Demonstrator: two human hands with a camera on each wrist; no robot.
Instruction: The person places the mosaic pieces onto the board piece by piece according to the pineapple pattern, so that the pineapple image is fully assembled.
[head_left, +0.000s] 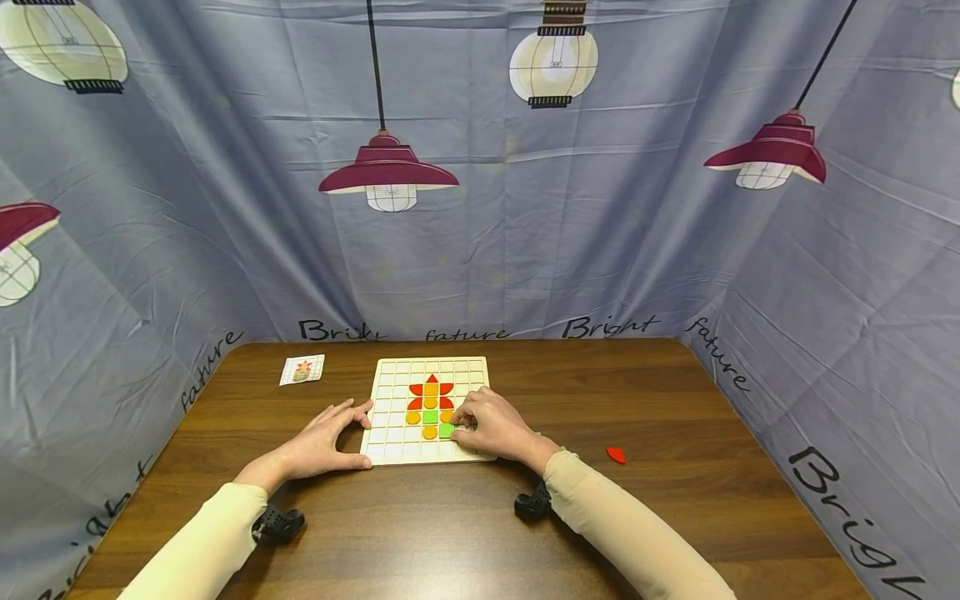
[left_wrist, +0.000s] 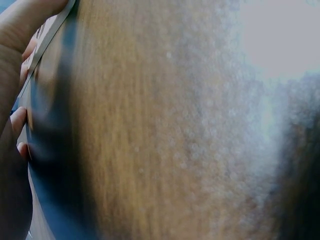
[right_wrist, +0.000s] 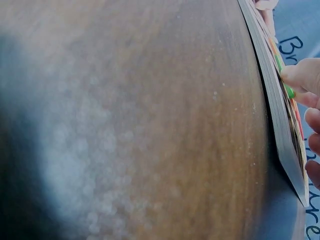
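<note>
A cream grid board lies on the table, bearing a figure of red, orange and green tiles. My left hand rests at the board's left side, thumb at the near corner and fingertips along the edge, with a wide gap between them. Over the right part of the board, my right hand pinches a green square tile between thumb and forefinger, low at the board surface. The right wrist view shows this green tile at the fingertips. Part of the figure is hidden behind the right hand.
A small printed card with a similar coloured figure lies beyond the left hand. One loose red quarter-round tile lies on the wooden table right of the board. A printed grey-blue curtain surrounds the table's back and sides.
</note>
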